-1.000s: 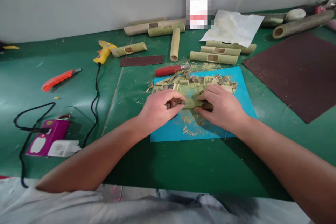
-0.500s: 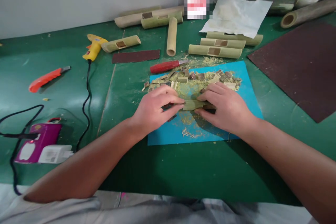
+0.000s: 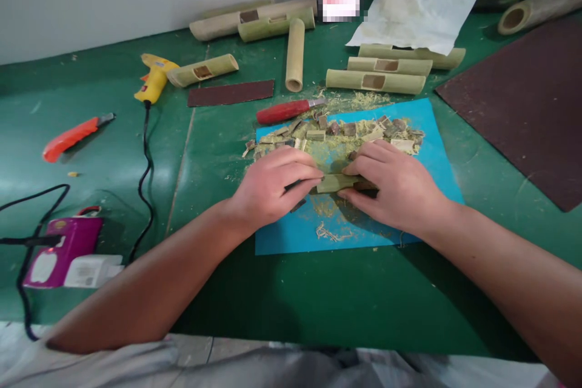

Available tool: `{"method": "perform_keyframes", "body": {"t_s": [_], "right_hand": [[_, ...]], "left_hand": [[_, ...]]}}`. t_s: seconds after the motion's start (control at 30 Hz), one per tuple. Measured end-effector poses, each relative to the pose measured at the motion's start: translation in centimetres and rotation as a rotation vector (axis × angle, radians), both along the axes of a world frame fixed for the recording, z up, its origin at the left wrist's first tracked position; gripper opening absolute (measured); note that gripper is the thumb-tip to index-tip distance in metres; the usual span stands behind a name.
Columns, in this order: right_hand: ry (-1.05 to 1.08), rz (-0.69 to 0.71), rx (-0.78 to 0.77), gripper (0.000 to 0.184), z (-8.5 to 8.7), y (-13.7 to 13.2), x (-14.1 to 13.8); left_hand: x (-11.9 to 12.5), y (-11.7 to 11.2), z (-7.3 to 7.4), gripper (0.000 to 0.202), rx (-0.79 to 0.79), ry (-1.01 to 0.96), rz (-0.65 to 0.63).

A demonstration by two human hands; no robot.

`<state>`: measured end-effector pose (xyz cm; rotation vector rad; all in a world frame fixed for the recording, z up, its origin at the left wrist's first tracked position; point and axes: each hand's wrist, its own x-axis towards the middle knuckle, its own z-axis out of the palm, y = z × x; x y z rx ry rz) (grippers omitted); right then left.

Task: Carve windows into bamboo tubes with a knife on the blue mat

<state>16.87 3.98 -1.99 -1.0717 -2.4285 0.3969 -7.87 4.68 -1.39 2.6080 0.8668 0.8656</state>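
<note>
A short green bamboo piece lies sideways between my hands, above a blue sheet. My left hand is closed, with its fingertips and thumb pinching the piece's left end. At the other end, my right hand wraps round the bamboo and covers much of it. Something dark shows under the left fingers, too hidden to name. Bamboo chips and shavings are heaped just beyond my fingers, with a red-handled knife lying behind them.
Cut bamboo tubes lie at the back, near a white paper. On the left are a yellow glue gun, an orange utility knife and a purple power box with cables. Dark brown sheets lie right and centre-left.
The camera view has shifted slightly, so the background sits a little differently. Both hands keep their hold on the bamboo piece, almost unmoved.
</note>
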Motion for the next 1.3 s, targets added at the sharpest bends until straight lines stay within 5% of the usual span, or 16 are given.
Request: {"method": "perform_keyframes", "body": {"t_s": [1.3], "right_hand": [[0.026, 0.029, -0.009, 0.012, -0.18, 0.28, 0.07]], "left_hand": [[0.39, 0.04, 0.12, 0.010, 0.037, -0.018, -0.031]]}}
